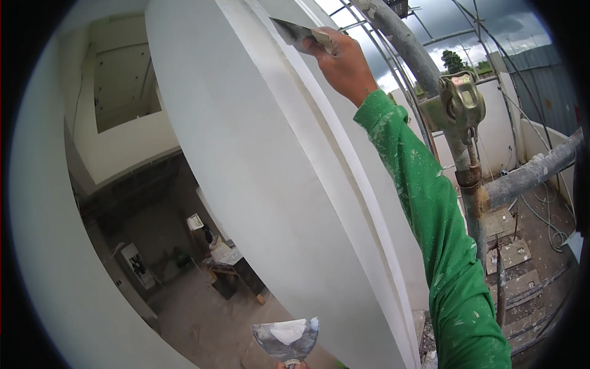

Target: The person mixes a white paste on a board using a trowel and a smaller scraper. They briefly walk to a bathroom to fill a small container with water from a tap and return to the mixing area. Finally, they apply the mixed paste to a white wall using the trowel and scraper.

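My right hand (346, 69), in a green sleeve flecked with white, is raised high and closed around a putty knife (291, 31). Its metal blade lies at the vertical groove (307, 117) between two faces of a white wall (246, 154). Low in the middle, a wide scraper (265, 338) bears a lump of white putty (289, 331) on its blade. Only the fingertips of my left hand (295, 365) show, gripping the scraper at its neck; the rest is cut off by the lower edge.
Close on the right stand grey scaffold pipes (528, 175) joined by a metal clamp (462, 101). Beyond them, planks (510, 255) and hoses (544, 215) lie on the ground below. Left of the wall, a room holds a cluttered work table (230, 261).
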Action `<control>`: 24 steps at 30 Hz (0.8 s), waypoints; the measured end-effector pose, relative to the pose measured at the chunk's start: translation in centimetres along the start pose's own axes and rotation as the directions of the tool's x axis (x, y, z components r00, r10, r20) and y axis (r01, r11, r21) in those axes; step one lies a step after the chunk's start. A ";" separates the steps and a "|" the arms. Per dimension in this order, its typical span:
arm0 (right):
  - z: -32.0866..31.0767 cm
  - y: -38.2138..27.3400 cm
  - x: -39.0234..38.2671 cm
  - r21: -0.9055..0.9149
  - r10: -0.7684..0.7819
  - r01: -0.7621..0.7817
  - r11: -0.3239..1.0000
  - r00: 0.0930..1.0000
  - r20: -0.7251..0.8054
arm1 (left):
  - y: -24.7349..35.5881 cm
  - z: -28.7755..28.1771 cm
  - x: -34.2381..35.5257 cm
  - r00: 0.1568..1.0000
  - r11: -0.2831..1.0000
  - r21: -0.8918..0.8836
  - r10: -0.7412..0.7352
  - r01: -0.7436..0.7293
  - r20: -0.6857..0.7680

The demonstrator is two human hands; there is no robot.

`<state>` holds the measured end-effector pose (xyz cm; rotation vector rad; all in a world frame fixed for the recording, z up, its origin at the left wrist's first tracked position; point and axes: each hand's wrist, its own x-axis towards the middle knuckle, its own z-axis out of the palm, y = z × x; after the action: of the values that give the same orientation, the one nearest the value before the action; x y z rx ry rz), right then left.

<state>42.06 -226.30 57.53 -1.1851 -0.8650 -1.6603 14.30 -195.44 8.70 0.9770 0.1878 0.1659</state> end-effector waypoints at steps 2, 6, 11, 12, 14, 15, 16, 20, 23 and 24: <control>-1.7 -1.1 -1.7 0.006 0.109 -0.109 0.994 0.994 0.028 | -0.4 -0.5 0.0 0.996 0.990 0.115 -0.079 0.083 -0.036; -7.2 -8.3 -11.9 0.322 0.142 -0.179 0.930 0.981 0.133 | -0.6 1.5 1.0 0.992 0.985 0.144 -0.103 0.091 0.079; -13.5 -19.4 -24.8 0.351 0.086 -0.323 0.879 0.831 0.549 | -2.1 5.4 0.9 0.940 0.983 0.135 -0.160 0.124 0.300; -14.1 -20.4 -26.3 0.410 0.058 -0.373 0.833 0.794 0.605 | -2.3 6.3 0.9 0.929 0.984 0.132 -0.161 0.123 0.333; -14.5 -21.4 -28.1 0.337 0.094 -0.483 0.808 0.670 0.736 | -2.3 7.1 0.8 0.914 0.985 0.120 -0.162 0.126 0.371; -14.4 -21.7 -28.5 0.294 0.107 -0.533 0.793 0.597 0.795 | -2.0 7.2 0.8 0.911 0.987 0.105 -0.150 0.118 0.383; -14.9 -21.1 -28.6 0.228 0.080 -0.507 0.831 0.515 0.853 | -1.4 7.1 0.6 0.910 0.991 0.082 -0.129 0.105 0.394; -17.1 -18.1 -26.9 0.023 0.161 -0.364 0.931 0.467 0.870 | 2.0 6.8 0.1 0.907 0.999 -0.028 -0.017 0.032 0.422; -16.4 -16.2 -23.6 -0.177 0.200 -0.120 0.977 0.806 0.557 | 3.7 6.6 -0.1 0.896 0.996 -0.088 0.031 0.009 0.443; -15.4 -15.7 -22.6 -0.220 0.186 -0.091 0.971 0.868 0.461 | 4.1 6.4 -0.5 0.893 0.995 -0.097 0.039 0.005 0.449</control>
<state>25.55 -228.55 30.74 -1.8001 -0.9016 -1.3702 15.09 -198.52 15.64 0.8963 -0.2550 -0.0398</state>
